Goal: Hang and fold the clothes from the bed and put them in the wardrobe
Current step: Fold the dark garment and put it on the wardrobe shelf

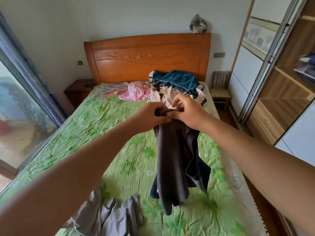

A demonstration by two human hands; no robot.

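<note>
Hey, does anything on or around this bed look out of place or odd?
A patterned cloth bundle sits perched on the right end of the headboard, an odd spot. The hangers lie tangled on the green sheet, and a grey garment lies crumpled at its near edge.

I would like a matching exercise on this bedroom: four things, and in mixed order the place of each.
1 dark garment
2 pink garment
3 light grey garment
4 hangers

A lying at the near end of the bed
B held up by left hand and right hand
C crumpled beside the blanket pile
D spread at the far left corner

Pairs: 1-B, 2-C, 3-A, 4-D
</note>
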